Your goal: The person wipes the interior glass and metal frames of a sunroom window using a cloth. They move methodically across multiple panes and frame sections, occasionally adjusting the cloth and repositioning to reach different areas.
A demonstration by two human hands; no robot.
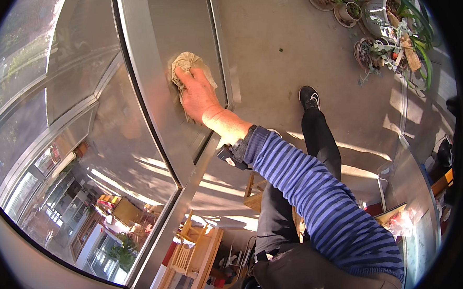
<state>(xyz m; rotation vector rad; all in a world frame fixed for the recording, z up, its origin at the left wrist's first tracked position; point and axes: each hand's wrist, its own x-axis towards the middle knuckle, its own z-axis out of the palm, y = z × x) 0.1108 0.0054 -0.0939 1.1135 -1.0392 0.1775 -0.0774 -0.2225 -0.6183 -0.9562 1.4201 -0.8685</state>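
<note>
My right hand (198,97) grips a crumpled beige cloth (189,59), with its fingers bunched into the folds. The cloth lies against the lower panel (179,20) of a metal-framed door, overlapping the upright frame strip (142,41) beside it. A dark band with a small black device (232,157) sits on my right wrist, below a blue striped sleeve (307,187). To the left of the cloth, a large glass pane (122,127) carries reflections of a room and trees. My left hand is out of view.
Potted plants (379,19) stand on the floor at the upper right. My foot in a black shoe (309,97) rests on the concrete floor (267,60). Wooden furniture (206,257) stands near the bottom, and a wooden stool (254,193) is partly behind my leg.
</note>
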